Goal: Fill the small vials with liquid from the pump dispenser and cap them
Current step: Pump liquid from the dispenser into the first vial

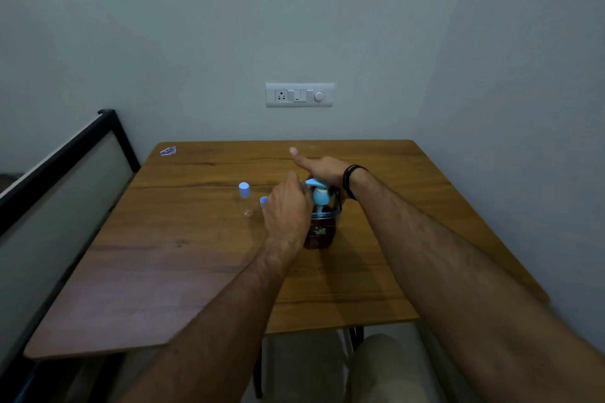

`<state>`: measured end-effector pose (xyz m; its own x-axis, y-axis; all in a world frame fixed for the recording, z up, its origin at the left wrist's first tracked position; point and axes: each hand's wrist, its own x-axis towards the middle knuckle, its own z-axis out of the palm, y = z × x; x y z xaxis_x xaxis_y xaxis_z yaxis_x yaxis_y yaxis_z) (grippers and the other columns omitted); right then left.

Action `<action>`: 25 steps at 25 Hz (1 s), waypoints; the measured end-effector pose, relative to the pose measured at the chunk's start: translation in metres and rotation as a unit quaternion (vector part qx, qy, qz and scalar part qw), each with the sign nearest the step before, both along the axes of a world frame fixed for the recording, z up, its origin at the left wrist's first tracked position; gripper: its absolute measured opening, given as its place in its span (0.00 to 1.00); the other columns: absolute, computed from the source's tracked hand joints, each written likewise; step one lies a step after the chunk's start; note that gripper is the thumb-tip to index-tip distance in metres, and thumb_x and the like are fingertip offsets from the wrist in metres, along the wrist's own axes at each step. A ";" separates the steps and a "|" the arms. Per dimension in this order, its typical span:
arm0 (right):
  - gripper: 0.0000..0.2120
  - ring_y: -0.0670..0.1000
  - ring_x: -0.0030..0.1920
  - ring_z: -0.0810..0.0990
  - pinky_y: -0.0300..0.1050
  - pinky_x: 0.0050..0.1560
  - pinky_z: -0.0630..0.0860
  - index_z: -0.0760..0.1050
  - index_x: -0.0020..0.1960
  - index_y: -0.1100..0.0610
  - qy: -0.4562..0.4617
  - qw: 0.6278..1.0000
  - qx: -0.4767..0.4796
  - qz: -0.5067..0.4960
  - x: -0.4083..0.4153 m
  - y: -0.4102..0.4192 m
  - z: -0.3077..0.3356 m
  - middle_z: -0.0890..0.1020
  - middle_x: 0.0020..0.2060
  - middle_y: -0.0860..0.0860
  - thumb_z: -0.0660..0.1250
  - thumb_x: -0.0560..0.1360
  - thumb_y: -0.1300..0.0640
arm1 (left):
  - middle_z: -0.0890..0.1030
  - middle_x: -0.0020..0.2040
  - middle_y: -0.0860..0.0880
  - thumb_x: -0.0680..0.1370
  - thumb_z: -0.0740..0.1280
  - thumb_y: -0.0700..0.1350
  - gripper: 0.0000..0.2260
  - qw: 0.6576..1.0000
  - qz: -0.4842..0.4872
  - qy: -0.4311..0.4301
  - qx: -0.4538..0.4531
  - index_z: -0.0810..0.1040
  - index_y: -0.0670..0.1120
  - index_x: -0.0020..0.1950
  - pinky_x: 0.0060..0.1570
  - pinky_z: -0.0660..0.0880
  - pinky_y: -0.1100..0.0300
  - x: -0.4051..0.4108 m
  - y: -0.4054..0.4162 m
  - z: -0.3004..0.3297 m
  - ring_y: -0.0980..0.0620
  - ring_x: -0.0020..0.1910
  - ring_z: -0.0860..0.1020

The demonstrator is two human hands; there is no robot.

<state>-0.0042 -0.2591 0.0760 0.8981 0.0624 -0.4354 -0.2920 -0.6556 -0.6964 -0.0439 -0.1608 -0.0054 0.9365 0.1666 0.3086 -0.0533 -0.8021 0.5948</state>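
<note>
Right hand [322, 167], flat with fingers straight, presses the pump dispenser [320, 216] head at table [203, 271] centre, while left hand [288, 206] at its 9 o'clock seemingly holds a hidden vial under the spout; capped vial [246, 199] stands farther toward 9.

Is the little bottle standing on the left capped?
Yes, the vial stands upright on the table with a blue cap on top.

Bench [196, 271] near half and left side bare; capped vial [245, 199], pump bottle [322, 222] crowd centre; walls close behind, right.
</note>
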 end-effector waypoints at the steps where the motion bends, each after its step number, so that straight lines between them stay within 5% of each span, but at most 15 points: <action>1: 0.52 0.62 0.65 0.76 0.62 0.59 0.74 0.67 0.77 0.55 0.007 1.000 0.007 0.000 -0.001 0.000 0.001 0.73 0.71 0.59 0.55 0.68 0.18 | 0.79 0.44 0.52 0.85 0.61 0.48 0.06 1.000 0.000 0.000 -0.001 0.73 0.47 0.52 0.41 0.76 0.57 -0.001 0.000 0.000 0.53 0.41 0.78; 7: 0.36 0.59 0.65 0.76 0.51 0.55 0.71 0.73 0.73 0.57 -0.074 0.997 -0.039 -0.003 0.001 0.003 -0.013 0.76 0.70 0.58 0.56 0.79 0.30 | 0.78 0.41 0.51 0.85 0.60 0.47 0.06 1.000 0.016 -0.001 0.018 0.73 0.46 0.53 0.38 0.73 0.56 0.001 -0.001 -0.001 0.52 0.40 0.76; 12: 0.49 0.61 0.68 0.74 0.59 0.61 0.72 0.66 0.78 0.56 -0.013 1.000 -0.006 -0.003 0.001 0.002 -0.004 0.72 0.73 0.59 0.53 0.72 0.20 | 0.78 0.43 0.52 0.85 0.61 0.48 0.06 1.000 0.005 -0.008 0.003 0.72 0.47 0.52 0.38 0.70 0.60 -0.001 -0.001 -0.002 0.54 0.40 0.75; 17: 0.33 0.56 0.58 0.78 0.50 0.52 0.72 0.73 0.73 0.58 -0.071 0.997 -0.036 -0.017 0.005 0.003 -0.017 0.77 0.68 0.58 0.60 0.80 0.33 | 0.78 0.43 0.52 0.85 0.60 0.47 0.06 1.000 0.016 0.000 0.007 0.73 0.46 0.54 0.38 0.71 0.59 -0.001 -0.001 -0.001 0.53 0.41 0.75; 23: 0.48 0.61 0.67 0.75 0.59 0.59 0.73 0.67 0.77 0.55 -0.014 1.000 -0.004 -0.004 0.001 0.001 -0.005 0.73 0.72 0.59 0.55 0.71 0.21 | 0.78 0.44 0.52 0.85 0.62 0.48 0.06 1.000 0.007 -0.001 -0.012 0.73 0.47 0.53 0.40 0.69 0.61 -0.003 -0.002 0.000 0.55 0.41 0.75; 25: 0.44 0.60 0.66 0.75 0.56 0.58 0.73 0.70 0.76 0.55 -0.042 0.999 -0.013 -0.005 0.001 0.001 -0.008 0.74 0.72 0.58 0.57 0.73 0.24 | 0.78 0.44 0.51 0.85 0.61 0.48 0.07 1.000 0.012 -0.001 -0.012 0.74 0.46 0.53 0.40 0.72 0.59 -0.002 -0.002 -0.001 0.54 0.42 0.76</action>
